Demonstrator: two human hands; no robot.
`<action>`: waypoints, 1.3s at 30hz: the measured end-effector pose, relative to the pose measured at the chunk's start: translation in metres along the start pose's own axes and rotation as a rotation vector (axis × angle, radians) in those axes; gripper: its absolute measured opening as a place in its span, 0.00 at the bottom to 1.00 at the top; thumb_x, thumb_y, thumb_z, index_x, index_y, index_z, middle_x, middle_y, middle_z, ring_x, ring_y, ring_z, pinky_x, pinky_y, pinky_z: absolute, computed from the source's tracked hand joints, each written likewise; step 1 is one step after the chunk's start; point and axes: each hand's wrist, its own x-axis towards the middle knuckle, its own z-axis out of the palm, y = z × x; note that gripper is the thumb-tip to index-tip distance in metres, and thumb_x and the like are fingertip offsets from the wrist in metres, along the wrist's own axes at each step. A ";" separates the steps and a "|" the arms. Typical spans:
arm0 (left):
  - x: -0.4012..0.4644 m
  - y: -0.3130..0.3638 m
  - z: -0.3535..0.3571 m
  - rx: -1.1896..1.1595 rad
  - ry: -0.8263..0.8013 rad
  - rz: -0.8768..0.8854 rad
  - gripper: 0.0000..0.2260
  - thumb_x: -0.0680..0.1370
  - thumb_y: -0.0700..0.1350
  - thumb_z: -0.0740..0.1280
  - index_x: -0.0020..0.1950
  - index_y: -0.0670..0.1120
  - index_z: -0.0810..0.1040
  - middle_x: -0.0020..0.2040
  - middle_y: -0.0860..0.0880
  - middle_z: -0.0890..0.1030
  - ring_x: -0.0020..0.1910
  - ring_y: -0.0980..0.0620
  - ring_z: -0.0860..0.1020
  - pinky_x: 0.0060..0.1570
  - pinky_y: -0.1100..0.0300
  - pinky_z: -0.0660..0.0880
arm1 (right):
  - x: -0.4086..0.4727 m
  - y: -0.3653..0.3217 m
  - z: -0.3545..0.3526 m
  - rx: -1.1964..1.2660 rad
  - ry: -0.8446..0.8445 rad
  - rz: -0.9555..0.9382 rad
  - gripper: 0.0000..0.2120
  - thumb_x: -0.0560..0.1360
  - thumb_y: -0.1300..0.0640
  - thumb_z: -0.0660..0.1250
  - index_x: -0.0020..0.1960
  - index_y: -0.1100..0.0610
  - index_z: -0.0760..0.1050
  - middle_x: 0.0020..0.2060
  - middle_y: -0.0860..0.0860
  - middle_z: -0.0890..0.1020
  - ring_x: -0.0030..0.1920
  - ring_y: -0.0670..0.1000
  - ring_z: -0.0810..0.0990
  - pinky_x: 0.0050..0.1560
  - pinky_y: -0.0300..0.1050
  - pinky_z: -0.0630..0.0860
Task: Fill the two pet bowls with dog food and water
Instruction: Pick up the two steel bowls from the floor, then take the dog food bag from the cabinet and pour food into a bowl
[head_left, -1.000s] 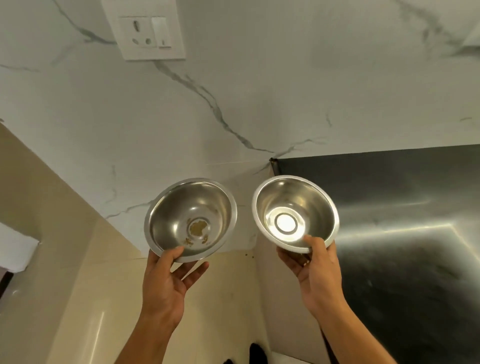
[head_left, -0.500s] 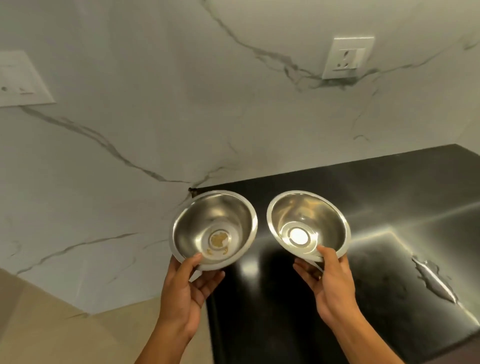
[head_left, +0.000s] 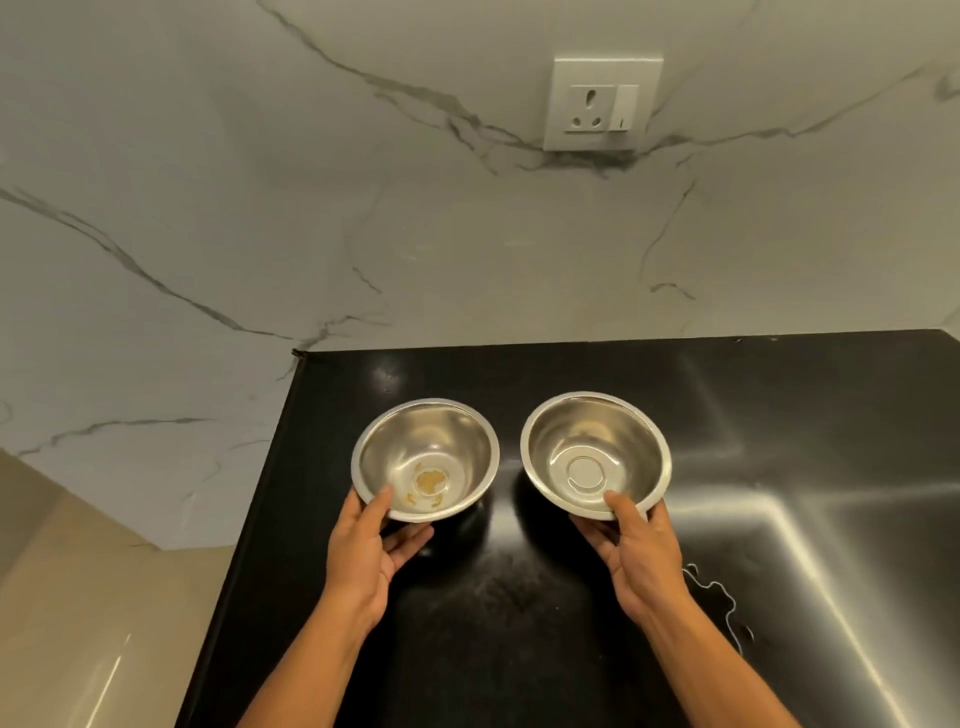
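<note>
Two small steel bowls are held side by side just above the black counter (head_left: 519, 623). The left bowl (head_left: 431, 447) has brown food residue at its bottom; my left hand (head_left: 366, 551) grips its near rim, thumb inside and fingers under. The right bowl (head_left: 602, 441) is clean and shiny inside; my right hand (head_left: 636, 551) holds its near rim the same way. Both bowls tilt slightly toward me. No dog food or water container is in view.
A marble-patterned wall (head_left: 363, 234) rises behind the counter, with a white socket and switch plate (head_left: 602, 104) on it. A small water puddle (head_left: 722, 597) lies on the counter at the right. The counter's left edge (head_left: 260, 493) drops to a beige floor (head_left: 78, 623).
The view has swung right and down, so the bowls now hang over the black counter instead of the floor. Both hands kept their grip and lowered the bowls toward the counter.
</note>
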 end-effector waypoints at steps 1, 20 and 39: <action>0.001 -0.001 0.006 -0.003 0.011 0.000 0.18 0.82 0.42 0.65 0.72 0.54 0.74 0.66 0.40 0.79 0.59 0.37 0.81 0.46 0.47 0.84 | 0.003 -0.003 0.000 0.006 -0.001 0.005 0.23 0.80 0.67 0.66 0.72 0.53 0.71 0.64 0.58 0.81 0.60 0.60 0.82 0.43 0.51 0.87; 0.022 0.003 0.030 0.079 0.219 0.005 0.16 0.82 0.45 0.67 0.70 0.52 0.76 0.65 0.43 0.78 0.61 0.39 0.80 0.46 0.42 0.83 | 0.033 -0.025 -0.005 -0.156 0.098 0.066 0.21 0.79 0.63 0.70 0.71 0.60 0.73 0.60 0.60 0.83 0.56 0.63 0.84 0.44 0.53 0.86; -0.109 0.232 0.148 0.472 0.042 1.964 0.12 0.76 0.42 0.66 0.60 0.43 0.76 0.60 0.41 0.79 0.59 0.32 0.78 0.61 0.45 0.74 | -0.094 -0.208 0.132 -0.365 0.167 -1.624 0.30 0.77 0.41 0.65 0.72 0.57 0.69 0.69 0.57 0.76 0.70 0.59 0.75 0.70 0.61 0.71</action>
